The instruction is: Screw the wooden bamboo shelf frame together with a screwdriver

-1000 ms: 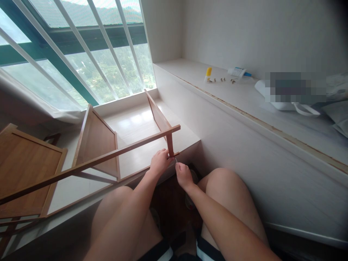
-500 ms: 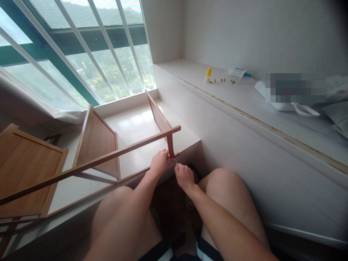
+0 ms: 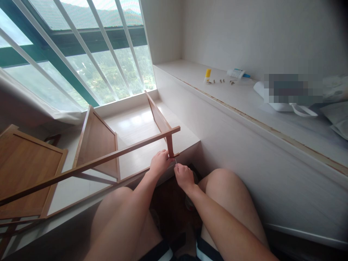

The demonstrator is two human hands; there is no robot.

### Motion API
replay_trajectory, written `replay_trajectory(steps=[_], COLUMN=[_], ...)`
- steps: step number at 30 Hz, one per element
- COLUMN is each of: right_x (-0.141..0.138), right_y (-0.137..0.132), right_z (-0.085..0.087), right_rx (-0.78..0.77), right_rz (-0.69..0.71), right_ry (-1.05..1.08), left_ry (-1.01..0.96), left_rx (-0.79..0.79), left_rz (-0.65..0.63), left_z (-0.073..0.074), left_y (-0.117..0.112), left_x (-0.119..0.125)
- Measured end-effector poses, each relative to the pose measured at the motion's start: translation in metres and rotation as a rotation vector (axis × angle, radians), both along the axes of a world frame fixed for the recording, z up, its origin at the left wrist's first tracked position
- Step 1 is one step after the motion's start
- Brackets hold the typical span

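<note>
A brown wooden shelf unit (image 3: 130, 148) lies on its side across the pale window ledge, its long rail slanting from lower left to upper right. My left hand (image 3: 160, 162) is closed round the end of the lower rail, by the corner where the end panel (image 3: 160, 115) meets it. Just to the right, my right hand (image 3: 185, 176) is closed on a thin metal tool (image 3: 176, 161), perhaps a hex key. Its tip touches the rail's end near my left fingers; the rest is hidden in my fist.
On the raised white counter (image 3: 233, 105) at right stand a yellow-capped bottle (image 3: 208, 75), several small screws (image 3: 223, 81), a blue-tipped tube (image 3: 237, 73) and a white strapped pouch (image 3: 280, 106). A barred window (image 3: 103, 65) is behind the ledge. My knees flank my arms.
Both hands stay at the same corner, with the tool in nearly the same place. The view has shifted very slightly.
</note>
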State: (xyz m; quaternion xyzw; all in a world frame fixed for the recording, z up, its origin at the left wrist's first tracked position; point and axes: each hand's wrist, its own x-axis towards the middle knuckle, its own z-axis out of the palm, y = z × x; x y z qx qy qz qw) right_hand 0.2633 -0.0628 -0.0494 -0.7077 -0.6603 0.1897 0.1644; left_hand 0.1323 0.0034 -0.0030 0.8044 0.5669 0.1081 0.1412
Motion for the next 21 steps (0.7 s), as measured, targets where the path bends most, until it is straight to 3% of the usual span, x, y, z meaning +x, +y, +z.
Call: replay_trajectory(steps=[5, 9, 12, 15, 21], right_x=[0.001, 0.001, -0.003, -0.009, -0.014], right_y=[0.0, 0.002, 0.004, 0.005, 0.0], right_z=[0.0, -0.007, -0.015, -0.019, -0.013], right_rx=[-0.01, 0.006, 0.027, -0.059, -0.283], right_rz=[-0.015, -0.047, -0.095, -0.152, -0.155], right_ry=[0.049, 0.25, 0.605, 1.064, 1.566], left_ry=[0.007, 0.004, 0.0, -0.007, -0.024], left_rx=[-0.006, -0.013, -0.01, -0.012, 0.011], left_rz=[0.005, 0.008, 0.001, -0.008, -0.024], left_z=[0.002, 0.003, 0.002, 0.001, -0.001], left_y=[-0.001, -0.001, 0.0, 0.0, 0.0], left_x=[0.001, 0.001, 0.001, 0.001, 0.0])
